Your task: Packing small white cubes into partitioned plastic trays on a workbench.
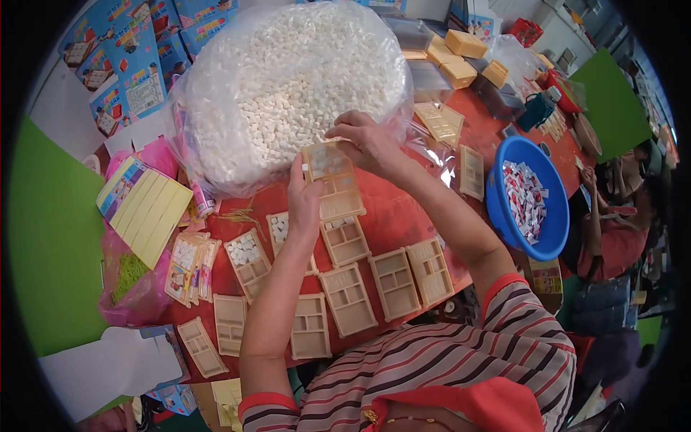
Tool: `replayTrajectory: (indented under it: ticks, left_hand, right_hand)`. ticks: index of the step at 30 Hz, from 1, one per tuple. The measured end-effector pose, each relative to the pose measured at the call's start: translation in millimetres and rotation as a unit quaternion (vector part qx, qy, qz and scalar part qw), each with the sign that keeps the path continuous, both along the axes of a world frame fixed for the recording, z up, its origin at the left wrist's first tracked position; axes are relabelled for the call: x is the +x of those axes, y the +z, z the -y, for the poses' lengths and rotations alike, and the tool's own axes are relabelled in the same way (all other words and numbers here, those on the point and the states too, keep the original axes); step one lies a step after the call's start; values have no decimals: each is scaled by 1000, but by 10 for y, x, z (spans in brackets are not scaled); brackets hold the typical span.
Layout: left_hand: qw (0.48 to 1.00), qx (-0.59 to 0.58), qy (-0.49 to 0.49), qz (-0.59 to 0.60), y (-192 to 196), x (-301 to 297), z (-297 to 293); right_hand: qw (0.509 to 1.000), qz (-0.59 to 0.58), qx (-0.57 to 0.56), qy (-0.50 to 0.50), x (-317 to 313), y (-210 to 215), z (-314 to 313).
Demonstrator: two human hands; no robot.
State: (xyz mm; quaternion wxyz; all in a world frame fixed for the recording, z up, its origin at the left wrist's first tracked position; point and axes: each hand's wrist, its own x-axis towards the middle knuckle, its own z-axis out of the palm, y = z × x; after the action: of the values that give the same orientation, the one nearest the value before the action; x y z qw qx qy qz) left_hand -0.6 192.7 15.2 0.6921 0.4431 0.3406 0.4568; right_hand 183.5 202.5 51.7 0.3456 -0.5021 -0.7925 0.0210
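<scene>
My left hand (pixel 304 200) grips the left edge of a tan plastic compartment tray (pixel 332 180), held tilted above the red table (pixel 389 216). My right hand (pixel 367 140) rests on the tray's top edge, fingers curled over its upper compartments, right in front of a big clear bag of small white pieces (pixel 288 86). Below the hands lie several more tan trays (pixel 348 298) in rows; two of them (pixel 247 254) hold white pieces.
A blue basin (pixel 536 237) of red-and-white packets stands at the right. Yellow striped cards (pixel 147 205) and a pink bag (pixel 129 281) lie at the left, blue printed boxes (pixel 129 65) behind. Stacked tan trays (pixel 461 57) sit at the back. Another person (pixel 619 237) sits at the far right.
</scene>
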Motion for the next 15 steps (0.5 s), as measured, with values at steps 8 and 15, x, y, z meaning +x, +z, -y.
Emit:
replayTrajectory:
  ticks: [8, 15]
  left_hand:
    - [998, 1, -30, -49, -269, 480, 695]
    - [974, 9, -26, -225, -740, 650, 780]
  right_hand:
    - [923, -293, -224, -112, 390, -794, 676]
    - [915, -308, -217, -144, 555, -1212, 716]
